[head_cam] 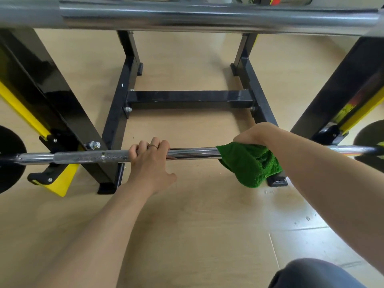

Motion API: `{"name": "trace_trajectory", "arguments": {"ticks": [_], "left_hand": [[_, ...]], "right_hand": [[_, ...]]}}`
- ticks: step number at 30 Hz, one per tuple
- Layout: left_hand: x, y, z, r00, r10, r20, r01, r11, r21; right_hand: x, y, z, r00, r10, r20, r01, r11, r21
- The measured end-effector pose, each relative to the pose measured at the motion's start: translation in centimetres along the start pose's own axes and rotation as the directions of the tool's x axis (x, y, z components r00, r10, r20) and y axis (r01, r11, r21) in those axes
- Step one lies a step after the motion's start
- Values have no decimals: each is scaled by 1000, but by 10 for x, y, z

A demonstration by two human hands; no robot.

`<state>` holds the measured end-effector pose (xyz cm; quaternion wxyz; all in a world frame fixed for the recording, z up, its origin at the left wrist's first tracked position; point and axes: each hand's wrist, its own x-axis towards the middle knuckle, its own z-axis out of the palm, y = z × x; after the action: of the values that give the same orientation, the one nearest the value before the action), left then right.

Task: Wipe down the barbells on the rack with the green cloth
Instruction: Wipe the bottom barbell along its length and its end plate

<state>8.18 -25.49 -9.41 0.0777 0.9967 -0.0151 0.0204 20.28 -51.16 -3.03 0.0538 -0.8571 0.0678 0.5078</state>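
A chrome barbell (193, 153) lies low across the black and yellow rack (62, 113), with a knurled stretch toward its left end. My left hand (150, 161) grips the bar near its middle, fingers curled over the top. To the right, my right hand (256, 135) holds the green cloth (250, 164) wrapped around the bar; the cloth hangs down below it and hides my fingers. A second, thicker barbell (207, 16) runs across the top of the view on a higher level.
Black weight plates sit at both ends of the lower bar, one at the left (9, 159) and one at the right (372, 142). The rack's black crossbar (187, 96) and feet stand on the light wooden floor (197, 225). My knee (311, 273) shows at the bottom right.
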Motion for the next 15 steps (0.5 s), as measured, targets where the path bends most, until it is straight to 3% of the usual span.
{"name": "trace_trajectory", "arguments": {"ticks": [2, 4, 5, 6, 7, 8, 9, 10, 12, 15], "left_hand": [[0, 0, 0, 1000, -3, 1, 3, 1000, 2], [0, 1, -1, 1000, -12, 1, 12, 1000, 1], [-1, 2, -1, 1000, -14, -3, 14, 1000, 1], [-2, 2, 0, 1000, -20, -2, 20, 1000, 1], [-1, 3, 0, 1000, -21, -6, 21, 1000, 5], [0, 3, 0, 1000, -22, -13, 22, 1000, 14], [1, 4, 0, 1000, -28, -15, 28, 999, 22], [1, 5, -1, 999, -31, -12, 31, 999, 25], [0, 6, -1, 999, -39, -5, 39, 999, 27], [0, 5, 0, 999, -35, -12, 35, 999, -1]], "right_hand": [[3, 1, 3, 998, -17, -62, 20, 999, 50], [10, 5, 16, 945, -57, -323, 89, 992, 84], [13, 6, 28, 852, -52, -522, 112, 990, 83], [12, 8, 45, 692, -53, -720, 137, 989, 59], [8, 9, 63, 482, -78, -873, 163, 987, 2], [2, 6, 81, 312, -135, -940, 173, 981, -84], [-5, 1, 98, 220, -199, -955, 173, 971, -163], [-10, -11, 110, 201, -272, -941, 185, 954, -236], [-11, -49, 119, 238, -437, -867, 217, 895, -391], [-7, -100, 116, 224, -556, -800, 258, 826, -501]]}}
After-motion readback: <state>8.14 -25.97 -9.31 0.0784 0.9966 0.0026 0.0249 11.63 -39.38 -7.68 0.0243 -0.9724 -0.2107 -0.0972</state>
